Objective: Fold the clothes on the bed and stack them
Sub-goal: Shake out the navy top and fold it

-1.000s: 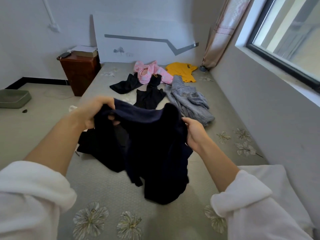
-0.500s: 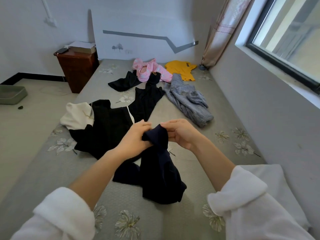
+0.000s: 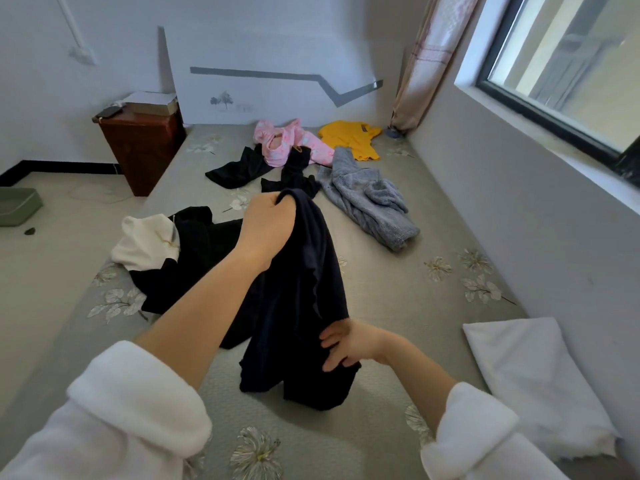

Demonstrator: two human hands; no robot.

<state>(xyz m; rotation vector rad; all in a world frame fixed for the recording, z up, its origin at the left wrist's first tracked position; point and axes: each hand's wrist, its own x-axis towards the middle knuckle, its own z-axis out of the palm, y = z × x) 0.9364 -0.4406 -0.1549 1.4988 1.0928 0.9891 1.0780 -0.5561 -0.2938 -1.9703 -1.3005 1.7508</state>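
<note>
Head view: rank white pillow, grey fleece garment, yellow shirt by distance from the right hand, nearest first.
From the right hand:
1. White pillow, near end of the bed, wall side.
2. Grey fleece garment, mid-bed, ahead.
3. Yellow shirt, far end, by the curtain.

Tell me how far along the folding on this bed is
Barely started: no folded stack shows anywhere. In hand: the left hand holds up the top of a dark navy garment while the right hand grips it lower down; its hem rests on the bed. Left loose: the black and white garment, grey fleece, pink piece, yellow top and two black items.
</note>
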